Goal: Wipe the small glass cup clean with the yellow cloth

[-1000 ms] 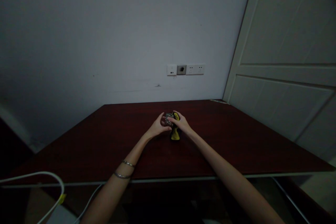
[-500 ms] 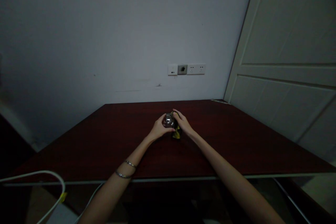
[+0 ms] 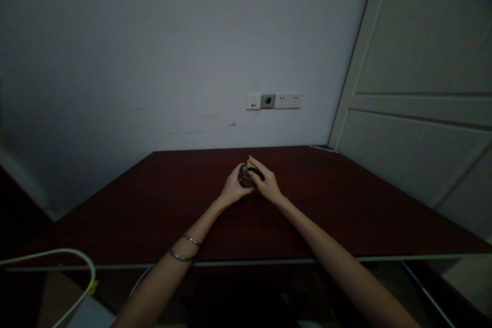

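Observation:
Near the middle of the dark red tabletop (image 3: 172, 205), my left hand (image 3: 232, 187) is wrapped round a small, shiny, rounded vessel (image 3: 245, 178) that looks like glass. Its thumb lies along the near side and its fingers along the far left. My right hand (image 3: 269, 184) grips a yellow and black cloth (image 3: 252, 167), pressed onto the top right of the vessel. The two hands nearly meet in front. Fingers and cloth hide much of the vessel, so its exact kind is unclear.
Behind the table stands a pale wall with a row of sockets (image 3: 282, 101). A white panelled door (image 3: 418, 72) flanks the right side. A white cable (image 3: 73, 252) loops over the table's front left edge. Light in the room is dim.
My right hand has shifted the cloth up over the vessel's top; the part that hung below on the near side no longer shows. My left hand keeps its hold on the vessel.

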### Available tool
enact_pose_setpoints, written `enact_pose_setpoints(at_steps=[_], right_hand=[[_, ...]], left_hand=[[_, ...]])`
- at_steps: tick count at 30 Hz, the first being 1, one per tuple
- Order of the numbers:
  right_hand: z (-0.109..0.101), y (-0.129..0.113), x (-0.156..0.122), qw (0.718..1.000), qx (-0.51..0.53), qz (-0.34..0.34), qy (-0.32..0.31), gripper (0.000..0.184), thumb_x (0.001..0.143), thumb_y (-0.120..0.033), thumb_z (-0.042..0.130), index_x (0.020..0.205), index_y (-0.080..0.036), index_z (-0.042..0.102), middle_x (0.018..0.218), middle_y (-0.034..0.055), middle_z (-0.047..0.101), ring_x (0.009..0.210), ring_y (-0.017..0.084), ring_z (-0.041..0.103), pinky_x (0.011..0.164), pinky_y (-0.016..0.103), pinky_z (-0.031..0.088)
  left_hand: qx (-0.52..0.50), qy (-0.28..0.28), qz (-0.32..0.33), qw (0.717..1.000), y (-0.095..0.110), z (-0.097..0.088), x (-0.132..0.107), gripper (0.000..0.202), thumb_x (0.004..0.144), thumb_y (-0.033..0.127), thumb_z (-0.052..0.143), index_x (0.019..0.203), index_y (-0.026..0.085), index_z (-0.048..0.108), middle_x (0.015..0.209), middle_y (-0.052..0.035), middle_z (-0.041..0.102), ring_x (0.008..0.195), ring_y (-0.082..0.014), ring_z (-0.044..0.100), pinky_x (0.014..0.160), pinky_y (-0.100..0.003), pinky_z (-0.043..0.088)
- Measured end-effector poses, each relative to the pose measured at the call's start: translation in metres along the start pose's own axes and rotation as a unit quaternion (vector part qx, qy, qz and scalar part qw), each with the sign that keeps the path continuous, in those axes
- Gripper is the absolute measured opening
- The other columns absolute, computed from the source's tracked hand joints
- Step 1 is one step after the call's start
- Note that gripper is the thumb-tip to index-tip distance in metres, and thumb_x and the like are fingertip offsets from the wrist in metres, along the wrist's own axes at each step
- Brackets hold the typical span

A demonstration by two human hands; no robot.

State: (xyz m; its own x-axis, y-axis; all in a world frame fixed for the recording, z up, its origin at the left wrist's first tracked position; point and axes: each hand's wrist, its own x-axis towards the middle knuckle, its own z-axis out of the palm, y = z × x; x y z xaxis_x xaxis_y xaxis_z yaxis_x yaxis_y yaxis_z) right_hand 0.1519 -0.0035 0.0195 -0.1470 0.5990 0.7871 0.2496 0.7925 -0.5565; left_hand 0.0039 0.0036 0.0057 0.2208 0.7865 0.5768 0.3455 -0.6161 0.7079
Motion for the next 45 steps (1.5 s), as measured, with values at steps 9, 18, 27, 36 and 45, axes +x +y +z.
enact_pose_setpoints(at_steps=[9,18,27,36,45], right_hand=[[0.003,0.007,-0.002,0.999,-0.034,0.001,0.01,0.037,0.085,-0.032,0.046,0.121,-0.023,0.052,0.126,0.0069,0.053,0.118,0.019,0.048,0.102,0.039,0.036],[-0.004,-0.006,-0.002,0.991,-0.08,-0.089,-0.053,0.04,0.084,-0.029,0.049,0.123,-0.023,0.05,0.129,0.0066,0.05,0.121,0.019,0.044,0.103,0.039,0.035],[-0.001,0.008,-0.001,0.997,-0.061,0.032,0.022,0.034,0.085,-0.034,0.045,0.114,-0.022,0.058,0.115,0.0072,0.061,0.108,0.02,0.056,0.096,0.038,0.042],[0.0,-0.012,-0.007,0.967,-0.16,-0.151,-0.128,0.044,0.083,-0.026,0.049,0.127,-0.025,0.046,0.132,0.0049,0.047,0.127,0.022,0.036,0.107,0.046,0.026],[0.005,0.003,0.0,0.999,-0.045,0.011,0.027,0.035,0.084,-0.032,0.049,0.116,-0.024,0.057,0.122,0.0059,0.057,0.114,0.019,0.051,0.1,0.038,0.039]], left_hand=[[0.033,-0.005,0.04,0.999,-0.003,0.0,0.001,0.085,0.05,0.023,0.077,0.125,0.014,0.038,0.124,-0.0139,0.05,0.113,-0.0257,0.049,0.097,-0.041,0.038],[0.02,-0.008,0.075,0.997,-0.008,0.0,0.002,0.079,0.056,0.021,0.073,0.126,0.015,0.038,0.124,-0.0128,0.049,0.112,-0.0248,0.049,0.096,-0.04,0.04],[0.087,-0.046,0.076,0.992,-0.007,0.0,0.0,0.088,0.049,0.026,0.079,0.127,0.016,0.039,0.124,-0.0119,0.049,0.113,-0.026,0.048,0.097,-0.041,0.038],[0.057,0.005,0.068,0.996,-0.01,0.0,0.003,0.052,0.067,0.012,0.058,0.118,0.015,0.047,0.113,-0.0104,0.056,0.102,-0.0202,0.055,0.09,-0.036,0.043],[0.097,0.003,0.054,0.994,-0.009,-0.001,0.004,0.085,0.049,0.022,0.077,0.125,0.015,0.041,0.116,-0.0123,0.052,0.106,-0.0267,0.051,0.091,-0.042,0.041]])
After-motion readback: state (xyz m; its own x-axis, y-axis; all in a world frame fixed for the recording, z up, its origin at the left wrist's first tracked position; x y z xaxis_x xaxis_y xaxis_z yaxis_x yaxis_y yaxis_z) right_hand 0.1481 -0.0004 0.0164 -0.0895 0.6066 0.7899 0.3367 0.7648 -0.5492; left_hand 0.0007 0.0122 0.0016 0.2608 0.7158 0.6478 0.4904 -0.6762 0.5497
